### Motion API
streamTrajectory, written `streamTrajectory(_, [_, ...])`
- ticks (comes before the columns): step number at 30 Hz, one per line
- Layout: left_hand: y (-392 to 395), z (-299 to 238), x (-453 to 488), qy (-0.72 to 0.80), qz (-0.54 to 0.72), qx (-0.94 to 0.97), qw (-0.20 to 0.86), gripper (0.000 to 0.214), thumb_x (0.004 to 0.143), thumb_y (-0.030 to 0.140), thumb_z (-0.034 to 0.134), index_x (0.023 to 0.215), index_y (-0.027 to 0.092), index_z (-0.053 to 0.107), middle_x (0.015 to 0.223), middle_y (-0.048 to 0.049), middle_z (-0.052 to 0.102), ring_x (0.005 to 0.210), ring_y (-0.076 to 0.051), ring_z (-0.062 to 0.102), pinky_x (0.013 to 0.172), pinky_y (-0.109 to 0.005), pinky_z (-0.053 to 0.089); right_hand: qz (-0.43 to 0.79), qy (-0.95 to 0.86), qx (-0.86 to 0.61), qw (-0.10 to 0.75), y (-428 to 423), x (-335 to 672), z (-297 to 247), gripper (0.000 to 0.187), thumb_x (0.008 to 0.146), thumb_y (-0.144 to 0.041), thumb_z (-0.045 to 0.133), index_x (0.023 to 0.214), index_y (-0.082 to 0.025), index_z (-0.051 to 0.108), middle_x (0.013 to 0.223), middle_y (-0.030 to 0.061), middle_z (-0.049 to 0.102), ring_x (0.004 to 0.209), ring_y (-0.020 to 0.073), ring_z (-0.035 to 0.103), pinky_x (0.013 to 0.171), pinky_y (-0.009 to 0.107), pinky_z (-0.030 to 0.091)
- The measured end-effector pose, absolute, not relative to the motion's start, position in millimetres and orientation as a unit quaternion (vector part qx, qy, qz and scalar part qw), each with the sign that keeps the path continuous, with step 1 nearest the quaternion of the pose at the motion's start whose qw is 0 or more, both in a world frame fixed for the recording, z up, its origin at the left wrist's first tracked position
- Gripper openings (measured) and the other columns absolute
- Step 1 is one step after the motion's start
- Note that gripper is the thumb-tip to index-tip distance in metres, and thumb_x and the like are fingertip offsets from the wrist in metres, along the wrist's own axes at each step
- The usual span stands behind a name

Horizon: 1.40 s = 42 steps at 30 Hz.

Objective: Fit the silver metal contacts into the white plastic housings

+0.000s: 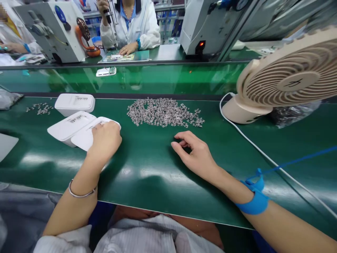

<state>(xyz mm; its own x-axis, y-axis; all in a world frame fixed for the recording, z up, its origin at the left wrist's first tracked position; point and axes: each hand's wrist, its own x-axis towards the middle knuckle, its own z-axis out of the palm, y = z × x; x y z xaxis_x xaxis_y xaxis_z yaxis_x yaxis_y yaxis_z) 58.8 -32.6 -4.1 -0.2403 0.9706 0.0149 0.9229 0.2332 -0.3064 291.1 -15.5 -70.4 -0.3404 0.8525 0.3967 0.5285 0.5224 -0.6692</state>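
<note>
My left hand (104, 140) lies curled over the near end of a white plastic housing (85, 136) on the green mat, gripping it. Two more white housings sit beside it, one touching on the left (68, 125) and one further back (74, 103). My right hand (196, 151) rests on the mat with fingers loosely apart and nothing visible in them, just below a heap of several small metal parts (164, 112). A blue wrist strap (255, 200) circles my right forearm.
A beige desk fan (286, 70) stands at the right, its white cable (263, 151) crossing the mat. A smaller scatter of metal parts (40, 108) lies far left. Beyond runs a green conveyor belt (158, 79) carrying a white part (105, 71); a person in a white coat (131, 24) works opposite.
</note>
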Motion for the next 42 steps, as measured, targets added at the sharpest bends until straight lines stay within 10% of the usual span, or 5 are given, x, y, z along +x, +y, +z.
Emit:
streamTrajectory(10, [-38,-39,116,-0.669,0.010,-0.734,0.114,0.058,0.089,0.038,0.039,0.135,0.003,0.035,0.138,-0.0231,0.039,0.119,-0.037,0.043,0.092,-0.048,0.039,0.169,-0.807,-0.441,0.355,-11,291,-73,0.011,0.083,-0.025,0.049,0.085,-0.017,0.057,0.086,0.0067,0.061,0.076,0.0169,0.058,0.069,0.032,0.049])
streamTrajectory(18, [-7,-55,129,-0.602,-0.010,-0.798,-0.014,0.067,0.089,0.050,0.033,0.142,0.010,0.023,0.150,-0.0146,0.017,0.133,-0.041,0.020,0.100,-0.056,0.029,0.153,-0.797,-0.529,0.250,24,290,-77,0.039,0.086,-0.026,0.038,0.120,-0.013,0.052,0.139,0.0153,0.041,0.125,0.0318,0.040,0.098,0.054,0.034])
streamTrajectory(35, [8,-63,141,-0.567,-0.098,-0.815,0.060,0.054,0.090,0.038,0.035,0.133,0.007,0.039,0.142,-0.0188,0.035,0.129,-0.034,0.034,0.099,-0.050,0.035,0.086,-0.771,-0.602,0.192,34,287,-71,0.042,0.089,-0.028,0.037,0.129,-0.018,0.046,0.144,0.0147,0.034,0.130,0.0339,0.033,0.097,0.063,0.029])
streamTrajectory(42, [-42,-68,170,-0.530,-0.138,-0.827,0.129,0.060,0.088,0.042,0.041,0.135,0.006,0.037,0.140,-0.0200,0.038,0.131,-0.031,0.032,0.101,-0.044,0.033,0.049,-0.765,-0.614,0.186,30,289,-69,0.028,0.086,-0.022,0.041,0.104,-0.016,0.062,0.139,0.0168,0.041,0.125,0.0334,0.039,0.095,0.057,0.033])
